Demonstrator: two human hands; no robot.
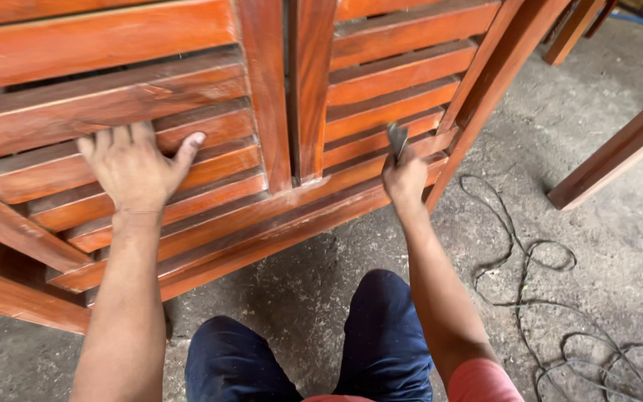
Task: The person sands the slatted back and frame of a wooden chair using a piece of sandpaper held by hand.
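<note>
- My left hand (pixel 134 165) lies flat, fingers spread, on the reddish-brown slatted wooden panel (pixel 381 97);
- my right hand (pixel 405 179) is clamped on a small dark folded abrasive piece (pixel 397 138) against a lower slat.

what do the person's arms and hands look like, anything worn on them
Both arms are bare to above the elbow, with no gloves, watch or rings visible on the left hand or right hand. A pinkish-red sleeve edge shows at the right upper arm.

Dusty concrete floor (pixel 619 246) w/ slatted wood frame (pixel 381 112), loose tangled cable (pixel 530 260).
</note>
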